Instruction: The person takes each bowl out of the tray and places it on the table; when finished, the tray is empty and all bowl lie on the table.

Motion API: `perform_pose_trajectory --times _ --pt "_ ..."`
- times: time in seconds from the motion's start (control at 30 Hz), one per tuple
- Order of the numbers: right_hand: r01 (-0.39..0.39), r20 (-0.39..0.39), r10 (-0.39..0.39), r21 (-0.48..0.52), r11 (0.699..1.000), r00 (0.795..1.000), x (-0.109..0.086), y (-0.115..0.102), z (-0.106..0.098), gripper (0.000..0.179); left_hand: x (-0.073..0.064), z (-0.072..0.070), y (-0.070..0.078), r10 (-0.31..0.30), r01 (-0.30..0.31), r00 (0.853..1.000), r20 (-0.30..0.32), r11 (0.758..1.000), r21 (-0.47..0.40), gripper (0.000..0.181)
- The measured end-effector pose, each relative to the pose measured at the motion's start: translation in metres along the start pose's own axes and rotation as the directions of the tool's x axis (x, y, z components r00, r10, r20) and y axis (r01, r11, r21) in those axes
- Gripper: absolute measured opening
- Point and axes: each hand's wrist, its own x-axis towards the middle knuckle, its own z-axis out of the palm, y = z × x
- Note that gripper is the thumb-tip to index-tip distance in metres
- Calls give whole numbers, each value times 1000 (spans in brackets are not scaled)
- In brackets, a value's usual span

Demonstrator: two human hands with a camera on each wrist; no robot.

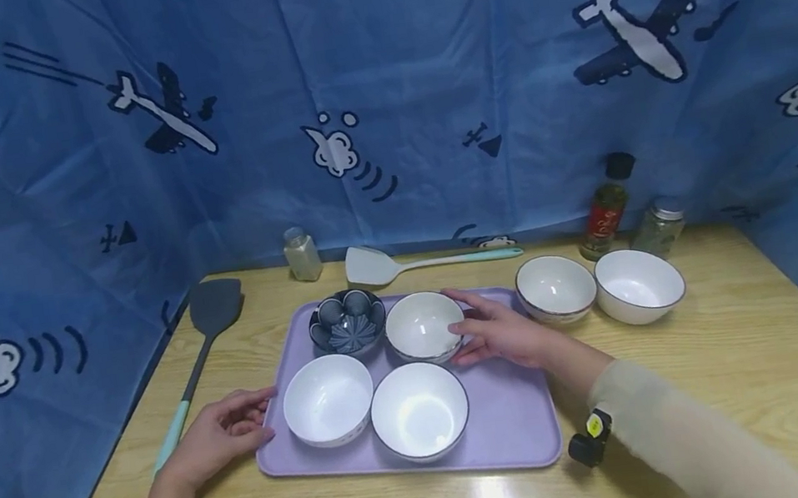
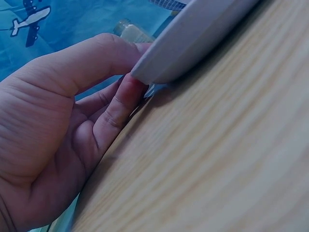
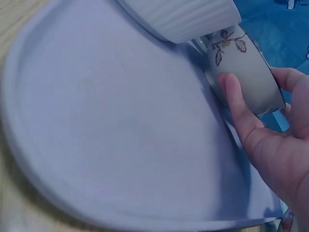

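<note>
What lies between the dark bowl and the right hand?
A white bowl, held at its side by the right hand; the head view shows it on the purple tray.

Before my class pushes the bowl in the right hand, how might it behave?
The bowl is probably stiff and breakable, given its ceramic-looking wall. Its glossy surface may be slippery. Wider at the rim than below, it might tip.

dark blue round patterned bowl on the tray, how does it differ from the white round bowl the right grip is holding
The dark blue, round, glossy bowl has a petal-like pattern inside; the white, round, glossy bowl looks plain inside. The right grip holds the white bowl, while the dark blue bowl is untouched. Both are open side up on the lilac rectangular tray.
</note>
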Motion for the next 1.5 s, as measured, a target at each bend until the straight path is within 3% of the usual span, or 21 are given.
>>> perform_pose_trajectory --times 0.2,0.37,0.9,1.27,1.5 --pt "15 17 -15 20 1000 1000 4 -1 4 73 -5 -2 -1 -17 17 1000 -9 1000 11 67" --pt "26 8 -26 28 999 1000 2 -2 6 74 -5 -3 -2 3 -3 1000 -15 1000 8 66" --pt "83 -138 -77 42 996 987 -21 -11 2 70 1 -2 -1 19 -19 1000 2 1000 6 66" --pt "127 -152 -126 -3 992 980 -55 -28 -8 67 2 -4 -4 38 -38 999 8 999 -3 65" --pt "123 -80 -128 -71 990 988 -87 -32 -19 68 1 -1 -4 39 -39 999 13 999 -32 64"
